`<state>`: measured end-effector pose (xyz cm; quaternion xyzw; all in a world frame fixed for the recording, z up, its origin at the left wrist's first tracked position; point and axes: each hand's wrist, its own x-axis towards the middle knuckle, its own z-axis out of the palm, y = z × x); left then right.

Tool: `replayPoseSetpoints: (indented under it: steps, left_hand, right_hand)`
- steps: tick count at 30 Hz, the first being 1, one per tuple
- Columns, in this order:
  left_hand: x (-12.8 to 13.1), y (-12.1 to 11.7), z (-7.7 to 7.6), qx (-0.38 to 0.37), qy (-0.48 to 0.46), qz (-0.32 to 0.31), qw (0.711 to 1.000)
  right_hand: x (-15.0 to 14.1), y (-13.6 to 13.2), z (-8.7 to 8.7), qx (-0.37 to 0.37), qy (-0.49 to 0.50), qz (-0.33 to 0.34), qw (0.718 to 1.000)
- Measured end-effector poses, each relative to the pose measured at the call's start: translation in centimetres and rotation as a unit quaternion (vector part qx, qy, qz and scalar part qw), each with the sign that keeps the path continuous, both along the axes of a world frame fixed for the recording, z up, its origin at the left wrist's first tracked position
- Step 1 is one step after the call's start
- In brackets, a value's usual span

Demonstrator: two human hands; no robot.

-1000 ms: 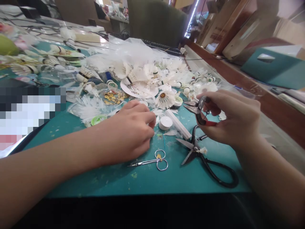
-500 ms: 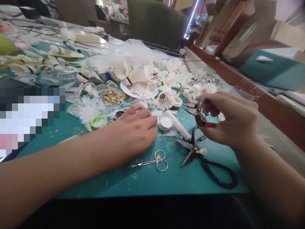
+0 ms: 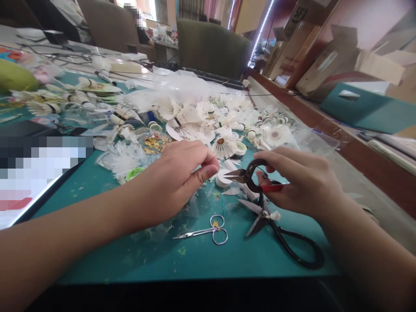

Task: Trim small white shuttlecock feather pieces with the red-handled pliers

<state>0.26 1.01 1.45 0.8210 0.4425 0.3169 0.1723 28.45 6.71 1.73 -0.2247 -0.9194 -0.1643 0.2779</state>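
Two bare hands over a teal table (image 3: 139, 258), well apart at the wrists. Right hand (image 3: 297, 182): fingers wrapped around pliers (image 3: 248, 174) with a red grip, held above the table; the jaws stand a little apart, tips toward the left hand (image 3: 180, 180). Left thumb and forefinger bent close together; cannot tell whether anything is pinched between them.

Containers: white tub (image 3: 221, 180), behind the plier tips in this view; contents, if any, not visible. Farther back, a round pot (image 3: 241, 148), pale green inside. Green dish (image 3: 134, 173), partly hidden by the left forearm; inside not clear. Clear bag beyond the left hand, gold bits (image 3: 152, 144) in it. White feathers (image 3: 121, 158) bunched on clear plastic beside it. White plate (image 3: 173, 131) bearing thin, stem-like pieces, shuttlecocks (image 3: 224, 146) crowded about it. Right edge: teal box (image 3: 367, 108) with a slot handle, something white showing at its top; cardboard cartons (image 3: 328, 60) behind, one with flaps up.

Near edge: small scissors (image 3: 198, 233) flat on the table, gold patch at the pivot. Black shears (image 3: 282, 240) below the pliers, blades apart, white scrap at the joint.
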Motion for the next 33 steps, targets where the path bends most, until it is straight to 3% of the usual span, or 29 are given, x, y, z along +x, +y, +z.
replayPoseSetpoints:
  steps: [16, 33]
  left_hand:
    - [0.44, -0.27, -0.38, 0.123, 0.032, 0.014, 0.992]
    - [0.37, -0.18, -0.78, 0.124, 0.038, 0.020, 0.991]
  right_hand:
    - [-0.23, -0.44, 0.24, -0.030, -0.031, -0.043, 0.998]
    - [-0.41, -0.30, 0.07, -0.048, -0.041, -0.031, 0.998]
